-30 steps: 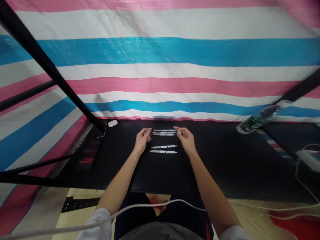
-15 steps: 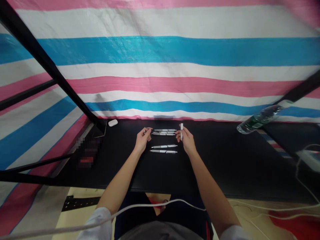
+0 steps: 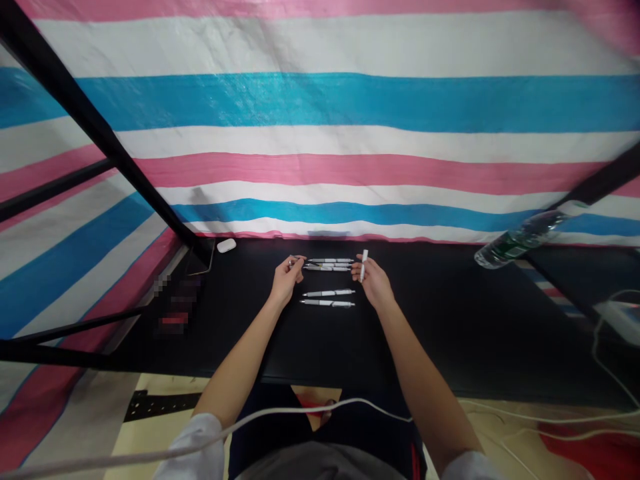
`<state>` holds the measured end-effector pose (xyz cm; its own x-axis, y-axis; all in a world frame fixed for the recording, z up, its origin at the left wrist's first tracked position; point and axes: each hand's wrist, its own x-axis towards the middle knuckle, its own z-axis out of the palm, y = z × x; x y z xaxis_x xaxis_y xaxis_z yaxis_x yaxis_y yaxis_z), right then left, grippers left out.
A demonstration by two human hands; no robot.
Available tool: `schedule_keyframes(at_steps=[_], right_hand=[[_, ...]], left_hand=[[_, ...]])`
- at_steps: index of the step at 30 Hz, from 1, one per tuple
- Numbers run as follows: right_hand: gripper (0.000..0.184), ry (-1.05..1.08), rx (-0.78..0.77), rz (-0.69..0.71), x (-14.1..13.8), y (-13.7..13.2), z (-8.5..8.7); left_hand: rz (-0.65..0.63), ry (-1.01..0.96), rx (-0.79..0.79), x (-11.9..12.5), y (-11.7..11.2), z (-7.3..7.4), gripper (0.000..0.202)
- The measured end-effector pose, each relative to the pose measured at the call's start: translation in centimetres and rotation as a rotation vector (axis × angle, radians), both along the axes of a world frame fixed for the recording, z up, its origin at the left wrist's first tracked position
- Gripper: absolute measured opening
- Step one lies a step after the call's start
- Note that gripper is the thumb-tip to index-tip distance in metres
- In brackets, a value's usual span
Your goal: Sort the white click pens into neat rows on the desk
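Several white-and-grey pens lie crosswise on the black table. The nearest pen point(image 3: 327, 303) and another pen point(image 3: 329, 293) lie apart from a closer group of pens point(image 3: 327, 268) at the back. My right hand point(image 3: 375, 280) is closed on a white pen barrel point(image 3: 363, 265), held nearly upright at the right ends of the back pens. At their left ends, my left hand point(image 3: 287, 279) is pinched around something small and dark that I cannot make out.
A white rounded case point(image 3: 227, 246) lies at the back left. A clear plastic bottle point(image 3: 525, 235) lies tilted at the back right. A white cable point(image 3: 320, 408) crosses in front of my lap, and black frame bars point(image 3: 107, 143) stand at the left.
The white pen barrel in my right hand has tilted slightly, its top a little lower and further right. My left hand and the pens on the table have hardly moved.
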<state>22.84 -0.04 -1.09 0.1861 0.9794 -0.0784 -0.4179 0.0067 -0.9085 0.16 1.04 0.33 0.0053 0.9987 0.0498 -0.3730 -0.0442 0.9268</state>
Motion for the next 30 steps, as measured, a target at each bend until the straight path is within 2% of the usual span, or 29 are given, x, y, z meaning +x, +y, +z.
schedule_keyframes(at_steps=[4,8,10,13,20,25,30], right_hand=[[0.024,-0.334,0.159,-0.036,-1.2,-0.8,0.4],[0.026,-0.455,0.240,0.122,-2.5,-1.7,1.1],[0.031,-0.439,0.249,0.153,-2.9,-2.0,1.5],[0.027,-0.400,0.213,0.142,-3.1,-2.1,1.8],[0.029,-0.214,0.174,0.074,-2.8,-1.4,1.0],[0.022,-0.186,0.190,0.081,-2.8,-1.4,1.0],[0.025,-0.128,0.154,-0.003,-2.7,-1.1,1.0]], left_hand=[[-0.006,0.016,0.005,0.2,-0.1,-0.2,0.033],[-0.086,0.045,0.025,0.5,-0.4,-0.4,0.032],[-0.123,0.061,0.045,0.7,-0.6,-0.4,0.032],[-0.140,0.085,0.053,0.9,-0.8,-0.4,0.033],[-0.132,0.081,0.039,1.1,-0.9,-0.4,0.036],[-0.132,0.082,0.050,1.0,-0.9,-0.5,0.035],[-0.151,0.120,0.053,0.9,-1.1,-0.2,0.039]])
